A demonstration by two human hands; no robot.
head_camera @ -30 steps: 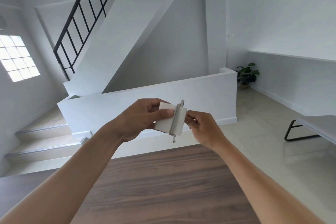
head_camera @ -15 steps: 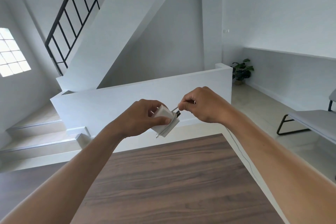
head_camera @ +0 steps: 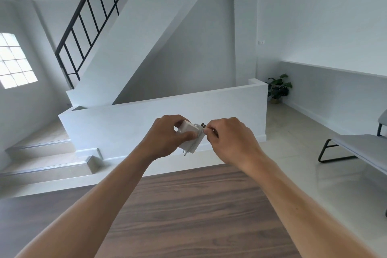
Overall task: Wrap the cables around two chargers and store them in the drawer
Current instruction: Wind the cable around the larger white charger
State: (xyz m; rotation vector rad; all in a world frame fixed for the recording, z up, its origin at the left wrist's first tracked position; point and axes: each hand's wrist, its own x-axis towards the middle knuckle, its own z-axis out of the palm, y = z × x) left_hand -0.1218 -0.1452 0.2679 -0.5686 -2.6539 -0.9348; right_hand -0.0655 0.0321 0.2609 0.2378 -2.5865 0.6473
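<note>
A white square charger (head_camera: pixel 189 139) is held up in the air above the far edge of the wooden table (head_camera: pixel 188 211). My left hand (head_camera: pixel 165 138) grips it from the left, thumb across its face. A thin white cable (head_camera: pixel 200 132) runs around the charger's right edge, and a short end sticks out below. My right hand (head_camera: pixel 230 140) pinches the cable at the charger's top right corner. No second charger and no drawer are in view.
Beyond the table stands a low white wall (head_camera: pixel 167 115) with a staircase and black railing (head_camera: pixel 83 27) behind it. A grey bench with black legs (head_camera: pixel 356 148) is at the right. A potted plant (head_camera: pixel 278 88) sits in the far corner.
My right hand has circled from the charger's right side up over its top and down to its top right corner, carrying the cable. The charger has tilted in my left hand.
</note>
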